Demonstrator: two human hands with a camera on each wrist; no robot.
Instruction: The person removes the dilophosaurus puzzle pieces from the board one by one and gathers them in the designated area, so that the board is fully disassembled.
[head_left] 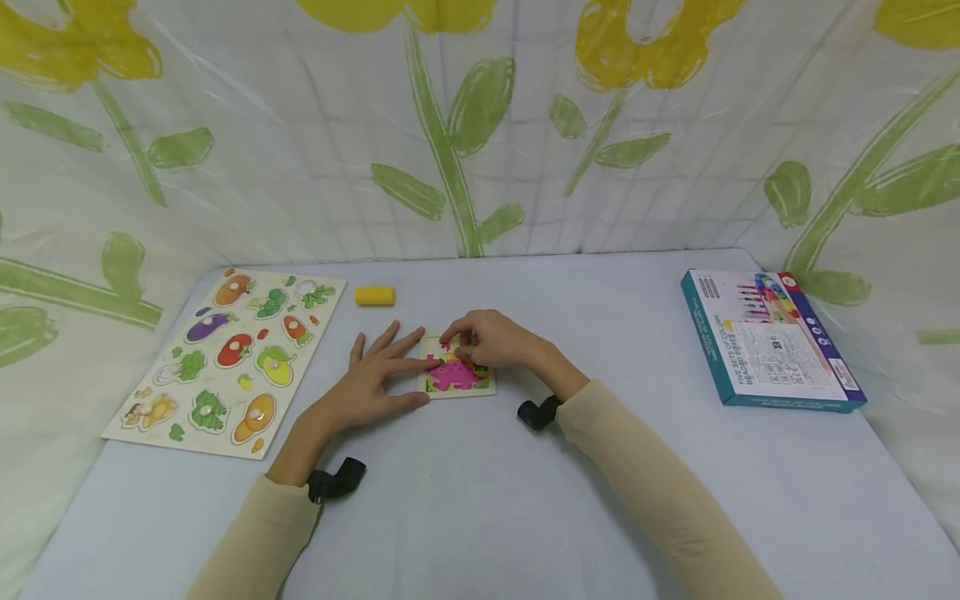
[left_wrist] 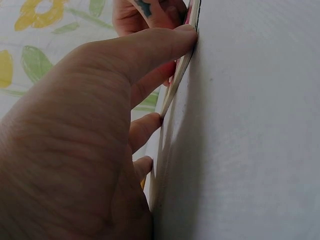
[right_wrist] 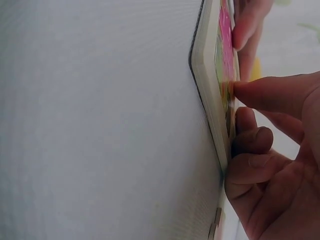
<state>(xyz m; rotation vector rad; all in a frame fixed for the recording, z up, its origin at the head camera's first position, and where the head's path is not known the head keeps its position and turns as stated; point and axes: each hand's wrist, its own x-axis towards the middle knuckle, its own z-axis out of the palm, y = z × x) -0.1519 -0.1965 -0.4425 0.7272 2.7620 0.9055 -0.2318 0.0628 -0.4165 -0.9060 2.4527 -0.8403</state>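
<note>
On a pale desk [head_left: 420,517] lies a dinosaur puzzle [head_left: 457,379], the left grip [head_left: 366,387] spread against its edge, the right grip [head_left: 493,340] bent onto it; whether it pinches anything cannot be told. Leftward lie a yellow block [head_left: 375,296] and vegetable puzzle board [head_left: 252,325]; rightward, a bead-set box [head_left: 772,342].

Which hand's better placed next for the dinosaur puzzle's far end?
Right hand, likely: its curled fingers are over that end of the puzzle; left hand lies spread at its left edge.
</note>
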